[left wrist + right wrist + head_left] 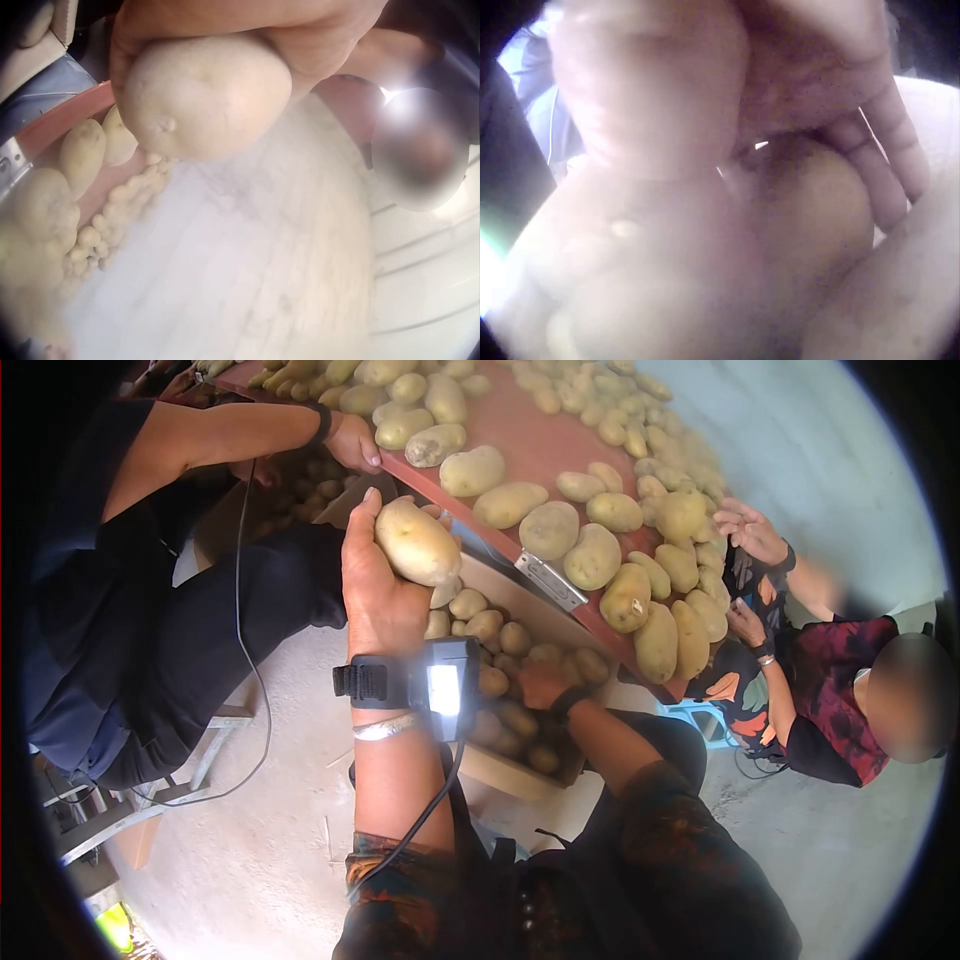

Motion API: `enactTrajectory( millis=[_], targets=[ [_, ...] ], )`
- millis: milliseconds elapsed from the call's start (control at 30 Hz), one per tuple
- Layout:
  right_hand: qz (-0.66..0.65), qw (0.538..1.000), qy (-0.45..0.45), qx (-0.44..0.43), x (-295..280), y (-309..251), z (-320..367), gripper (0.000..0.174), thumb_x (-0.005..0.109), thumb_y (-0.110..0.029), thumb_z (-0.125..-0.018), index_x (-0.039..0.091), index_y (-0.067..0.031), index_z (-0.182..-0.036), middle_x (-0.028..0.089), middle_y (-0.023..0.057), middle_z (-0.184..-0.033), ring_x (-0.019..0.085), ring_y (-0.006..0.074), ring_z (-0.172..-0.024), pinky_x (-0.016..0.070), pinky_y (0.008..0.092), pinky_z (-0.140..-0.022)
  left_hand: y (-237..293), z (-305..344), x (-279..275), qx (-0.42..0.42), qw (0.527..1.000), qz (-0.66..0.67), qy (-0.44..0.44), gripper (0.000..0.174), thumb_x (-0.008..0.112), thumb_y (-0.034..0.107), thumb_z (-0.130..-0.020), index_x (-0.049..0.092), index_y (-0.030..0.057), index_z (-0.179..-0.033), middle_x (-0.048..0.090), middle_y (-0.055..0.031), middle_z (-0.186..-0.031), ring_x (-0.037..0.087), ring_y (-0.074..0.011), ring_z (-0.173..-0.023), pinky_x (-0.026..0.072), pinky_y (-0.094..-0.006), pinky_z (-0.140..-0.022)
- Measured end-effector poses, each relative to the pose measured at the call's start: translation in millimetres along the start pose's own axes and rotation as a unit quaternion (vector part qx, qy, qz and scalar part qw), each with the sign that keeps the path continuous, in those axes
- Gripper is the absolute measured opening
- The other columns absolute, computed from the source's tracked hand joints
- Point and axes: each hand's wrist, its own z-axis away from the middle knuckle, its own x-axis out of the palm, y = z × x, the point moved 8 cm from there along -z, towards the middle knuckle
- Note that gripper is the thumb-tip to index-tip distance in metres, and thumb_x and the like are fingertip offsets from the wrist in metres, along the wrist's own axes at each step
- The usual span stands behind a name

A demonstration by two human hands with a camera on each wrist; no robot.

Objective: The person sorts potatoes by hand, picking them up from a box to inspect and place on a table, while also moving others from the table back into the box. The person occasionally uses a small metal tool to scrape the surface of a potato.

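A large pale potato (418, 542) sits in my raised left hand (385, 595), beside the table's edge. The left wrist view shows the same potato (206, 97) from below, with the fingers bent around it. My right hand (545, 682) is down in a cardboard box (505, 770) of potatoes under the table. In the right wrist view its fingers (881, 169) curl over the side of a potato (817, 206), and more potatoes crowd close below, blurred.
Many potatoes (590, 557) lie on the reddish table (500, 415), with a metal hinge (550, 580) at its edge. One person's arm (230, 438) reaches in at left; another person (830, 695) sits at right by a blue stool (705, 722). A cable (240, 600) hangs at left.
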Motion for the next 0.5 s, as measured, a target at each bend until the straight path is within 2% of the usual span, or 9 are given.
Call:
enactTrajectory(
  millis=[100, 233, 300, 333, 400, 433, 500],
  targets=[
    [-0.021, 0.998, -0.049, 0.025, 2.6, 7.5, -1.1, 0.045, 0.060, -0.013, -0.062, 0.055, -0.0109, -0.107, 0.059, 0.0174, -0.094, 0.058, 0.0338, -0.090, 0.0456, 0.0445, -0.075, 6.7, -0.6, -0.6, 0.017, 1.000, 0.002, -0.009, 0.033, 0.054, 0.036, -0.085, 0.051, 0.0047, -0.096, 0.056, -0.0147, -0.094, 0.055, -0.0284, -0.085, 0.0452, -0.0431, -0.078],
    [-0.085, 0.996, -0.023, 0.018, -70.4, -21.8, 26.8, 0.046, 0.062, -0.015, -0.060, 0.055, -0.0099, -0.105, 0.060, 0.0191, -0.090, 0.058, 0.0337, -0.089, 0.0452, 0.0450, -0.074, 7.4, -0.4, 0.4, 0.005, 1.000, 0.025, -0.019, 0.036, 0.052, 0.036, -0.086, 0.051, 0.0023, -0.098, 0.056, -0.0172, -0.095, 0.055, -0.0300, -0.086, 0.0454, -0.0430, -0.079],
    [-0.085, 0.995, 0.036, -0.024, -96.3, -34.6, 32.1, 0.047, 0.064, -0.017, -0.060, 0.055, -0.0086, -0.105, 0.060, 0.0190, -0.090, 0.058, 0.0352, -0.089, 0.0452, 0.0442, -0.074, 8.8, -0.3, -0.4, 0.013, 1.000, 0.018, -0.019, 0.036, 0.052, 0.036, -0.086, 0.050, 0.0020, -0.098, 0.056, -0.0175, -0.095, 0.055, -0.0300, -0.086, 0.0455, -0.0428, -0.079],
    [-0.084, 0.996, 0.037, -0.023, -112.1, -40.2, 40.0, 0.047, 0.064, -0.017, -0.060, 0.055, -0.0086, -0.105, 0.060, 0.0190, -0.090, 0.058, 0.0352, -0.089, 0.0452, 0.0442, -0.074, 8.2, -0.3, -0.2, 0.013, 1.000, 0.012, -0.023, 0.036, 0.052, 0.036, -0.086, 0.050, 0.0019, -0.098, 0.056, -0.0176, -0.095, 0.055, -0.0299, -0.087, 0.0454, -0.0428, -0.079],
    [-0.161, 0.980, 0.094, -0.074, -159.4, -58.7, 63.8, 0.050, 0.067, -0.020, -0.060, 0.054, -0.0072, -0.107, 0.059, 0.0201, -0.094, 0.057, 0.0348, -0.091, 0.0456, 0.0425, -0.077, 8.4, 0.6, -1.2, 0.011, 0.999, 0.007, -0.029, 0.036, 0.052, 0.035, -0.086, 0.050, 0.0018, -0.098, 0.056, -0.0176, -0.096, 0.055, -0.0298, -0.087, 0.0453, -0.0427, -0.080],
    [-0.160, 0.980, 0.096, -0.070, -172.4, -58.6, 73.3, 0.050, 0.067, -0.020, -0.060, 0.054, -0.0072, -0.107, 0.059, 0.0201, -0.094, 0.057, 0.0348, -0.091, 0.0456, 0.0425, -0.077, 8.5, 0.7, -0.9, 0.009, 0.999, 0.007, -0.038, 0.036, 0.052, 0.035, -0.086, 0.050, 0.0018, -0.099, 0.056, -0.0175, -0.096, 0.055, -0.0297, -0.087, 0.0452, -0.0426, -0.080],
    [-0.312, 0.922, 0.185, -0.132, -211.0, -55.9, 99.8, 0.055, 0.071, -0.020, -0.061, 0.053, -0.0068, -0.112, 0.059, 0.0174, -0.100, 0.058, 0.0286, -0.095, 0.0448, 0.0374, -0.083, 7.3, 3.3, 1.2, 0.004, 0.999, 0.006, -0.051, 0.036, 0.052, 0.035, -0.086, 0.050, 0.0018, -0.100, 0.056, -0.0173, -0.096, 0.055, -0.0296, -0.087, 0.0450, -0.0426, -0.081]
  ],
)
